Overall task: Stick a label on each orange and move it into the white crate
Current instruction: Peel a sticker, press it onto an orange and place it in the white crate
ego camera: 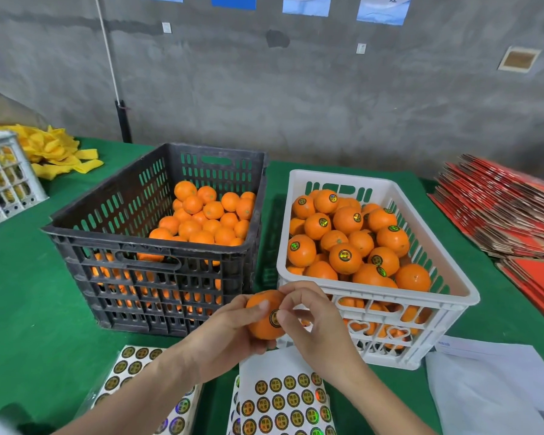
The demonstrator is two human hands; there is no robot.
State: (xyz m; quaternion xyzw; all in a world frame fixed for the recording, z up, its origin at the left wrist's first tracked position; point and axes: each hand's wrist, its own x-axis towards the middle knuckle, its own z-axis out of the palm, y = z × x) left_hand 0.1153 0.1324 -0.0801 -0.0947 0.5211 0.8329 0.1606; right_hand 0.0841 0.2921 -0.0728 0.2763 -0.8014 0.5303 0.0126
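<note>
My left hand (230, 332) grips an orange (262, 321) in front of the two crates. My right hand (311, 321) has its fingers curled at the orange, and its thumb presses a round black-and-gold label (274, 318) onto the fruit. The white crate (453, 277) at the right is heaped with labelled oranges (346, 257). The black crate (157, 252) at the left holds unlabelled oranges (208, 215). Sheets of round labels (283, 403) lie on the green table just below my hands.
A second label sheet (132, 365) lies under my left forearm. White papers (496, 384) sit at the front right, stacked red cartons (500, 208) at the far right. Yellow foam nets (54, 152) and a white crate (4, 177) are at the far left.
</note>
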